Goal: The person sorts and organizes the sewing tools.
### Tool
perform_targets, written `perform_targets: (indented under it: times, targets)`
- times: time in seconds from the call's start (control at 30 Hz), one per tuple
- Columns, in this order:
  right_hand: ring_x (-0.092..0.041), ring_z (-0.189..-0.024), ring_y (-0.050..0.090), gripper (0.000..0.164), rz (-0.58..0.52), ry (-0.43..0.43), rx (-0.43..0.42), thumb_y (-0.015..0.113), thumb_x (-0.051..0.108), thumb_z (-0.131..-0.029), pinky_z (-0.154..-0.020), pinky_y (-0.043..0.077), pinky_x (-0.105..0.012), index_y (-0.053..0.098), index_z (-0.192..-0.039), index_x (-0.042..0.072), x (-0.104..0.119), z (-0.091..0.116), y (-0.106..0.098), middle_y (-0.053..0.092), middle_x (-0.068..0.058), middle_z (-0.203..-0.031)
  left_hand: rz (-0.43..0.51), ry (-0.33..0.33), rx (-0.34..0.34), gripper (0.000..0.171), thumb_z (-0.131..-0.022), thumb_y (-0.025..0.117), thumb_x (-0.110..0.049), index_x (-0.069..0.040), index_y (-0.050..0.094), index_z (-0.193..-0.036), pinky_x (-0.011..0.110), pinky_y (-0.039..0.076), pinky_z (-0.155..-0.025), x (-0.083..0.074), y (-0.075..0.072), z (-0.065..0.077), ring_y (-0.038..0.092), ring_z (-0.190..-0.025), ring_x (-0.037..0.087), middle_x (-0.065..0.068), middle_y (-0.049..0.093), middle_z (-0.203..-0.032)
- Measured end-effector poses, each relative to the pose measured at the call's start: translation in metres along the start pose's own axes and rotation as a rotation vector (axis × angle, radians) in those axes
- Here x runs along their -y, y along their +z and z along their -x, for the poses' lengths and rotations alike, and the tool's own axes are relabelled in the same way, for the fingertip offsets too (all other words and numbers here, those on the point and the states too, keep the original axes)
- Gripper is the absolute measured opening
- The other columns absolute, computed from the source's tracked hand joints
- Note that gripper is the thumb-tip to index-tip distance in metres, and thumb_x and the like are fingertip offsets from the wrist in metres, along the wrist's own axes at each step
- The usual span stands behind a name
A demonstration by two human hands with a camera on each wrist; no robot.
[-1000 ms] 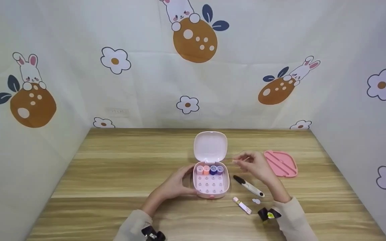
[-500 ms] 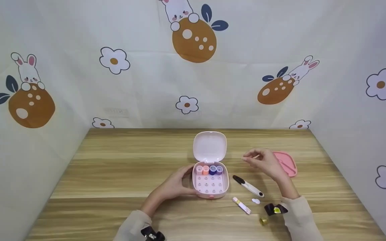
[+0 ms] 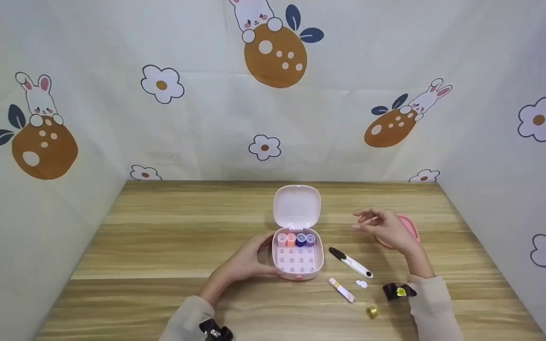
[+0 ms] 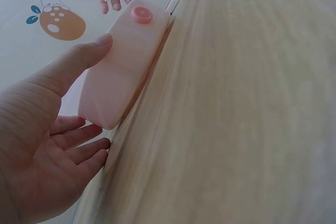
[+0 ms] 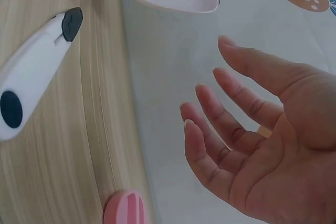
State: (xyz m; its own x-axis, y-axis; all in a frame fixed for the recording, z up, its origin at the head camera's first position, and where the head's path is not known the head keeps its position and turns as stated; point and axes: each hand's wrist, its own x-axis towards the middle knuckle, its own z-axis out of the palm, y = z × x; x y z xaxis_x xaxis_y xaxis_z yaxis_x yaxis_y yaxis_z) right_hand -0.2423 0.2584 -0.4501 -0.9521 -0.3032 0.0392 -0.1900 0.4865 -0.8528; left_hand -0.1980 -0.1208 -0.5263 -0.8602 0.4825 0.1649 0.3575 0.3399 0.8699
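My left hand (image 3: 248,259) holds the left side of a pale pink sewing box (image 3: 321,270). In the left wrist view the thumb lies against the box's front wall (image 4: 126,51), near a round pink catch (image 4: 142,15), while the fingers reach along its side. The lid (image 3: 296,207) stands raised. Along the back row sit several small thread spools (image 3: 301,240) in pink, orange, blue and purple; bare pegs fill the rows in front. Over a pink grooved tray (image 3: 410,225), my right hand (image 3: 386,229) hovers with relaxed, slightly bent fingers and nothing visible between them.
Right of the box lies a white cutter-like tool (image 3: 351,263) with a black tip. Nearer the front are a small pink-and-white strip (image 3: 341,290), a white cloud-shaped piece (image 3: 361,283) and a gold thimble-like piece (image 3: 372,312). A patterned cloth (image 3: 206,118) hangs behind the table.
My right hand has moved rightward, away from the box and further over the pink tray. The gold piece has come into sight from behind the wrist camera. My left hand stays on the box.
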Motion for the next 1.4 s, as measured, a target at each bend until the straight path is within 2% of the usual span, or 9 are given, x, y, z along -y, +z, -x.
perform_targets:
  times: [0.2, 0.4, 0.67, 0.97, 1.17, 1.4]
  targets:
    - [-0.022, -0.099, 0.066, 0.043, 0.033, -0.012, -0.031, 0.079, 0.01, -0.094, -0.082, 0.055, -0.019, 0.065, -0.13, -0.009, -0.008, 0.003, -0.012, 0.07, -0.024, -0.117, 0.003, 0.009, 0.004, 0.098, -0.075, 0.096, -0.024, -0.003, 0.046, -0.157, 0.053, 0.033, -0.127, 0.0, 0.0, 0.0, 0.047, -0.148, 0.036, 0.018, 0.051, -0.158]
    - [-0.029, -0.101, 0.067, 0.046, 0.048, -0.056, -0.052, 0.08, 0.0, -0.089, -0.085, 0.055, -0.02, 0.063, -0.13, -0.012, -0.018, 0.005, -0.023, 0.069, -0.028, -0.117, 0.007, -0.03, 0.002, 0.1, -0.075, 0.096, -0.024, 0.001, 0.044, -0.157, 0.054, 0.033, -0.127, -0.001, -0.001, 0.001, 0.046, -0.148, 0.037, 0.021, 0.05, -0.159]
    - [-0.041, -0.11, 0.067, 0.056, 0.087, -0.01, -0.066, 0.085, 0.006, -0.087, -0.086, 0.054, -0.02, 0.062, -0.135, -0.01, -0.024, 0.009, -0.036, 0.066, -0.032, -0.128, 0.022, -0.008, -0.009, 0.098, -0.075, 0.096, -0.019, 0.002, 0.045, -0.156, 0.056, 0.031, -0.127, 0.002, 0.0, 0.0, 0.045, -0.148, 0.041, 0.023, 0.05, -0.158]
    - [-0.044, -0.115, 0.064, 0.057, 0.062, 0.008, -0.073, 0.082, 0.001, -0.088, -0.083, 0.057, -0.02, 0.058, -0.138, -0.012, -0.033, 0.015, -0.051, 0.06, -0.034, -0.134, 0.004, -0.034, 0.001, 0.099, -0.077, 0.095, -0.022, 0.003, 0.043, -0.157, 0.056, 0.032, -0.127, -0.001, -0.001, 0.001, 0.044, -0.149, 0.041, 0.024, 0.048, -0.159]
    - [-0.049, -0.121, 0.059, 0.063, 0.09, 0.021, -0.055, 0.083, 0.002, -0.087, -0.09, 0.054, -0.025, 0.054, -0.142, -0.011, -0.038, 0.019, -0.059, 0.056, -0.036, -0.14, 0.001, -0.061, 0.005, 0.1, -0.077, 0.094, -0.025, 0.004, 0.041, -0.158, 0.056, 0.032, -0.127, -0.002, -0.002, 0.002, 0.043, -0.149, 0.041, 0.025, 0.046, -0.16]
    - [-0.055, -0.126, 0.053, 0.069, 0.105, 0.048, -0.057, 0.082, -0.001, -0.086, -0.091, 0.052, -0.032, 0.05, -0.147, -0.009, -0.046, 0.023, -0.067, 0.049, -0.038, -0.146, 0.0, -0.034, 0.0, 0.099, -0.077, 0.095, -0.023, 0.003, 0.043, -0.157, 0.056, 0.032, -0.127, -0.001, -0.001, 0.002, 0.044, -0.149, 0.041, 0.024, 0.048, -0.159]
